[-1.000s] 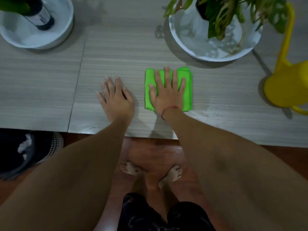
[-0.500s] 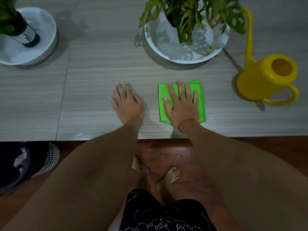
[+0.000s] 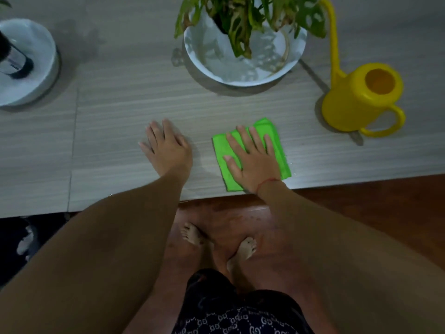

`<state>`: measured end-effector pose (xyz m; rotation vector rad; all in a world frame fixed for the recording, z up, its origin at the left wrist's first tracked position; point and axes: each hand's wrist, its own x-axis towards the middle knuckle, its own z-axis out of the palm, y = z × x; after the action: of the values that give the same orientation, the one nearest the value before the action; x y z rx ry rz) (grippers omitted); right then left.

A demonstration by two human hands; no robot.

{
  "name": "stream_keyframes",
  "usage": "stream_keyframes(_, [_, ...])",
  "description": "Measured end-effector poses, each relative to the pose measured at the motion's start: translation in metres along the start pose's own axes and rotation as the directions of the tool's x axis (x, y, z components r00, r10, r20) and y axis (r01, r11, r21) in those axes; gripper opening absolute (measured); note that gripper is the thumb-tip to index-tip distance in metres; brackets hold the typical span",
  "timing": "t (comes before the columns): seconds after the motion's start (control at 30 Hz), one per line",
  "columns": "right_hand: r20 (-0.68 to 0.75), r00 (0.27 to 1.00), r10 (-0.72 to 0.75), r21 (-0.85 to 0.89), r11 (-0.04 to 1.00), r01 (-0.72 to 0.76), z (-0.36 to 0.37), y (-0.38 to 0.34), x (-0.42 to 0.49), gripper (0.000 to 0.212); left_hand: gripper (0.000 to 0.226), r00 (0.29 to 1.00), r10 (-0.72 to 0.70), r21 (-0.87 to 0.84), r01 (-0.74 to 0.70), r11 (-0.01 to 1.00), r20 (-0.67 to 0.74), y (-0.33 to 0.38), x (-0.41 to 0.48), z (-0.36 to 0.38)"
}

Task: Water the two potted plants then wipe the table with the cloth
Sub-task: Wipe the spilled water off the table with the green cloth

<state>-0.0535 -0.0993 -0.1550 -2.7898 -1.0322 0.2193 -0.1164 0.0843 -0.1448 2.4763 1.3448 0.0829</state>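
Nearest the camera, the person's patterned dark shorts and two bare feet showed above a reddish wooden floor. Both forearms reached forward over the near edge of the bench, a pale surface with a fine wood grain.

The right hand lay flat with its fingers spread, palm pressed down on a bright green cloth. The cloth was folded into a rough square and sat close to the near edge, slightly skewed, with its far right corner poking out beyond the fingertips. A thin red string circled that wrist.

The left hand rested open and flat on the bare bench, just left of the cloth and not touching it, holding nothing.

Farther back on the right stood a yellow watering can, upright, its handle toward the near right and its long spout rising away. Left of it sat a white pot with a green leafy plant. At the far left was a second white pot, partly cut off by the edge.
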Motion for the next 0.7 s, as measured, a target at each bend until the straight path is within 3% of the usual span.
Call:
stream_keyframes(0.13, [-0.028,0.985,0.172,-0.024,0.985,-0.173,-0.011,0.043,0.001,0.062,0.053,0.997,0.069,-0.005,-0.069,0.998,0.023,0.029,-0.007,0.006])
stream_keyframes(0.23, [-0.086,0.960,0.267,0.001,0.963,-0.268,-0.011,0.033,0.021,0.058,0.053,0.997,0.073,0.017,-0.073,0.997,0.011,0.034,-0.008,0.014])
stream_keyframes(0.33, [-0.021,0.942,0.336,0.038,0.941,-0.335,-0.010,0.011,0.049,0.058,0.052,0.997,0.072,0.014,-0.072,0.997,-0.016,0.032,-0.006,0.018])
stream_keyframes(0.57, [-0.040,0.987,0.155,0.038,0.987,-0.153,0.002,0.003,-0.002,0.060,0.053,0.997,0.071,0.000,-0.071,0.997,0.005,0.031,-0.005,0.018])
stream_keyframes(0.7, [-0.138,0.912,0.387,0.024,0.922,-0.388,-0.008,0.064,-0.017,0.059,0.054,0.996,0.077,-0.001,-0.077,0.997,0.032,0.032,-0.007,0.014])
